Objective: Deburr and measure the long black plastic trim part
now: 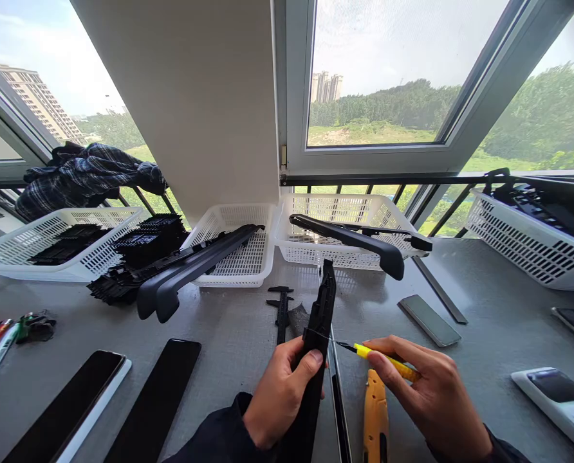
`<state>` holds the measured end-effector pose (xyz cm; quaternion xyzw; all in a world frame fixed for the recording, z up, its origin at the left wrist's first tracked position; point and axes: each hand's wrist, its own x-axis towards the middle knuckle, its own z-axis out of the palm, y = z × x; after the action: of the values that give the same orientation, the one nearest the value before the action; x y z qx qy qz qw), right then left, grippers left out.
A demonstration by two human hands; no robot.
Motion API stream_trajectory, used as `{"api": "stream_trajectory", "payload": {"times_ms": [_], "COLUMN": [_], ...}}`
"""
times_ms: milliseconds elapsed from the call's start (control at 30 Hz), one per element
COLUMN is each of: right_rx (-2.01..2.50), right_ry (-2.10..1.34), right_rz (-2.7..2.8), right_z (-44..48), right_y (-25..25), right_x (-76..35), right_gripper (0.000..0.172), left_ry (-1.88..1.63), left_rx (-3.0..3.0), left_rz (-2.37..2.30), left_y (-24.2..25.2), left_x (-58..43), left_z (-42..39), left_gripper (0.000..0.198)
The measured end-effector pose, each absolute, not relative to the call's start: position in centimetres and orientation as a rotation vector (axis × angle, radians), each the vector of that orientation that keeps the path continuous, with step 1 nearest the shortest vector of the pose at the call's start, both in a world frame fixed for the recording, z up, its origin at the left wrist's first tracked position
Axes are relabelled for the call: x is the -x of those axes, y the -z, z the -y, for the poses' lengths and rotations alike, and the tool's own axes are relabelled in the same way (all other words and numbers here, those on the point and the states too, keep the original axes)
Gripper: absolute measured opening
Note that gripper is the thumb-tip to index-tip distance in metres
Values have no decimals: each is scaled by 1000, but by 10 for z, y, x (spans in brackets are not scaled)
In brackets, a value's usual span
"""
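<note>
In the head view, my left hand [287,386] is closed around a long black plastic part [322,308], which is tilted up and away from me. My right hand [426,392] pinches a yellow craft knife [388,363]. Its dark blade points left, close to the part's right edge; whether it touches I cannot tell. Below the right hand lies an orange-yellow utility knife [376,411]. A metal ruler-like strip [338,392] lies beside the held part. Just beyond my left hand are a black caliper [282,314] and a small grey piece [298,319].
White baskets [233,278] line the table's back, some bearing long black parts [354,239]. Black pieces [149,239] are stacked at left. Dark phone-like slabs [156,399] and markers [0,350] lie left. A grey block [429,319], metal ruler [440,289] and white device [555,399] lie right.
</note>
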<state>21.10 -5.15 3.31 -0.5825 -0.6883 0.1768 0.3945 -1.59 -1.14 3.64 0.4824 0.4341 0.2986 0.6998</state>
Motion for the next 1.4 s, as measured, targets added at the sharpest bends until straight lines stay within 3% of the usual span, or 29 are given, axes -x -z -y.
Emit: {"api": "stream_trajectory", "payload": {"times_ms": [267,567,1067,1400], "right_rx": [1526,1495,1430,1444], "right_ry": [-462,-484,-463,-528], "right_rz": [1704,1678,1746,1781], "right_z": [52,55,52,53], "right_y": [-40,-41,-33,-36], "right_x": [-205,-205,-202,-201], "right_gripper": [37,37,36,37], "left_ry": [-671,-670,-697,-767], "left_rx": [-1097,-1055,-1112,-1113], "left_rz": [-936,-901,-877,-946], "left_y": [-40,-41,-38,-38], "left_x": [15,16,15,14], "left_z": [10,11,10,11], "left_gripper": [37,48,48,41]}}
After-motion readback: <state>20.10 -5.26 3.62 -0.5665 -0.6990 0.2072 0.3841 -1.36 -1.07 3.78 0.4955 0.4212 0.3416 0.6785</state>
